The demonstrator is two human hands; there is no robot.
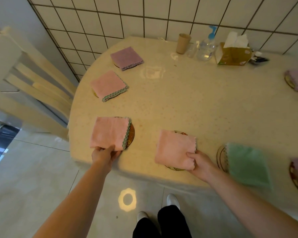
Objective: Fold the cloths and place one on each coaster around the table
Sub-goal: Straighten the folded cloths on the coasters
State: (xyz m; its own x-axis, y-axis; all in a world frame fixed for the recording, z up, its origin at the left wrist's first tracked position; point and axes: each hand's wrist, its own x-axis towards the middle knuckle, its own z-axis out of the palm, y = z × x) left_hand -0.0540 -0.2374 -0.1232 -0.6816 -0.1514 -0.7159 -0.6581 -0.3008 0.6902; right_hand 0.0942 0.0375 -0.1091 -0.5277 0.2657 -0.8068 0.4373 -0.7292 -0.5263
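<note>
Here, two folded pink cloths [110,133] on coasters [131,134], left hand [104,154], right hand [200,162], fingers pinching each.

Layout: folded cloths on coasters round the table [179,100] rim.
Left arc, far to near: three cloths, each on a coaster [131,134]; near edge, two more rightward (right-side pair partly cut off); cup [183,43], bottle [206,48], tissue box [232,54] behind.
</note>
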